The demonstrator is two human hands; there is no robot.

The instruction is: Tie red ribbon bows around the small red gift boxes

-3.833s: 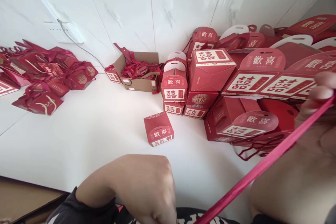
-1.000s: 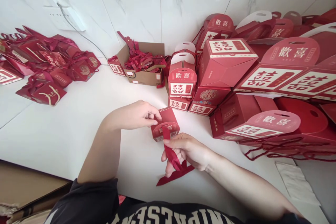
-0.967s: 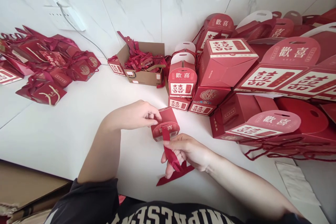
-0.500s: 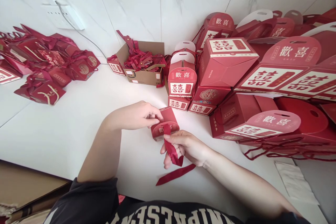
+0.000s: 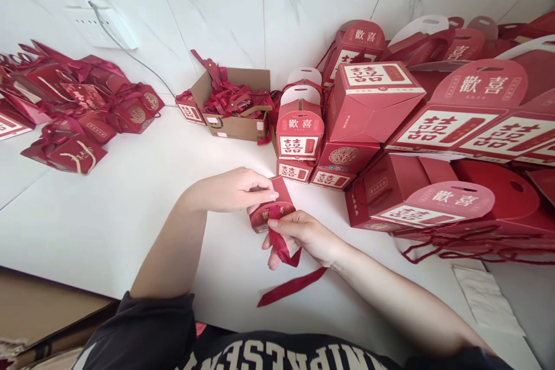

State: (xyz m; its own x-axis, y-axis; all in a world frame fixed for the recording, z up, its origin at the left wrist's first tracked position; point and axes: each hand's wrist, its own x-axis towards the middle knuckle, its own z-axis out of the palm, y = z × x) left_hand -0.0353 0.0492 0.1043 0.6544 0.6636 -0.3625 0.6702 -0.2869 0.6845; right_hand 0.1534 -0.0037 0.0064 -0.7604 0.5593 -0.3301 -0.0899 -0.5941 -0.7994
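Small red box (image 5: 282,189) on a white counter (image 5: 169,257), between its front and back edges, with two bare hands at work on it. The left hand (image 5: 234,189) bends in over the top of the box, its fingertips touching the lid beside the slot, probably to steady so light a carton; whether they also pinch anything is hidden. The right hand (image 5: 309,236) grips a dark red ribbon (image 5: 282,247) between thumb and fingers close to the slot, a hold that likely gives fine control of the strip. The ribbon droops in a loop below the fingers; its pointed tail extends towards the counter's front edge.

Surroundings: an open cardboard carton (image 5: 239,128) of ribbons stands at the counter's back edge, against the wall. Ribboned boxes (image 5: 82,118) are heaped towards the left end. Stacked boxes (image 5: 299,133) rise just behind and to the right of the small box, seemingly limiting room on that side, while loose red cords (image 5: 455,248) lie beyond the right wrist.
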